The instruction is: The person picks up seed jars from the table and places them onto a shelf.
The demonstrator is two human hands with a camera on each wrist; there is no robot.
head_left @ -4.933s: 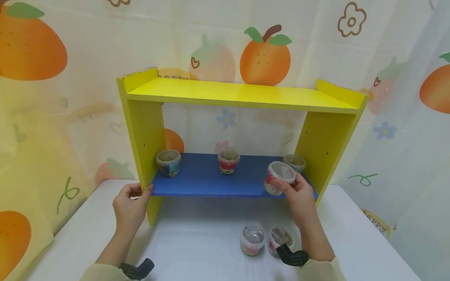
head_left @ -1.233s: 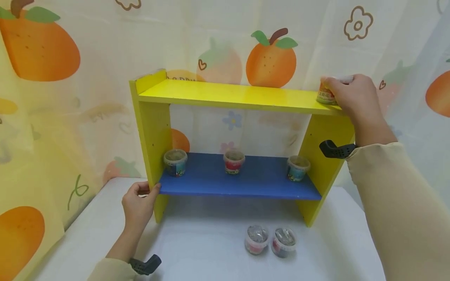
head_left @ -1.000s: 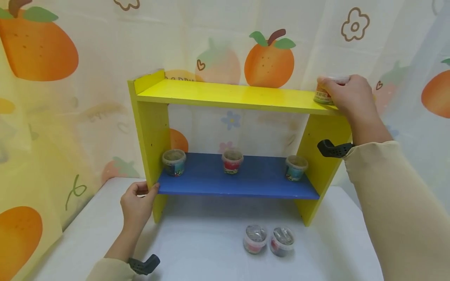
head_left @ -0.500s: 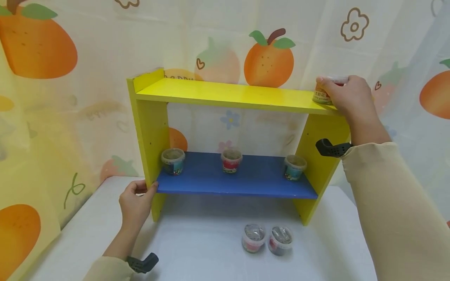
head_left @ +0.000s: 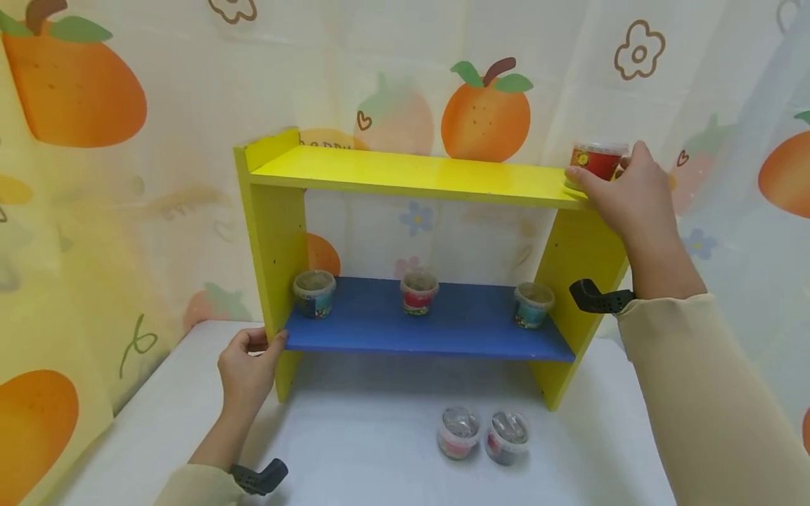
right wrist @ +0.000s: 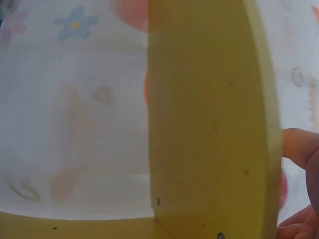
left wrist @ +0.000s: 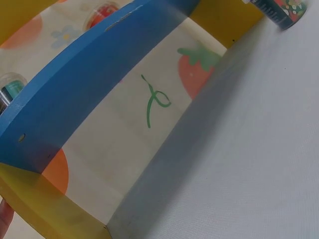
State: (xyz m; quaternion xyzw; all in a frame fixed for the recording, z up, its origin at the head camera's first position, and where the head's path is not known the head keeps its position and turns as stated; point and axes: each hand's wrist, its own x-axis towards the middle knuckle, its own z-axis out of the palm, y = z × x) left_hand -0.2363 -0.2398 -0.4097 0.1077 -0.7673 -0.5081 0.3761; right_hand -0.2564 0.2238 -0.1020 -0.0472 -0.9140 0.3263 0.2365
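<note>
At the right end of the yellow top board stands a small clear-rimmed plastic tub [head_left: 601, 159] with a red and yellow label. My right hand [head_left: 635, 204] is around it, thumb at its lower front and fingers at its right side. Only the thumb [right wrist: 298, 147] and part of other fingers show beside the side panel in the right wrist view. My left hand [head_left: 247, 365] grips the left edge of the shelf unit [head_left: 405, 341], thumb at the blue board's front corner. In the left wrist view just a bit of finger [left wrist: 5, 216] shows.
On the blue board stand a blue-labelled tub [head_left: 315, 295] at left, a red-labelled tub [head_left: 418, 292] midway and another blue-labelled tub [head_left: 534, 306] at right. Two foil-topped tubs [head_left: 458, 432] sit on the white table [head_left: 354, 450] in front. A fruit-print curtain [head_left: 392, 70] hangs behind.
My right hand has carried the tub from in front of the blue board up to the top board. In the last half second it has dropped slightly, and the tub's red label faces forward. Left hand stays.
</note>
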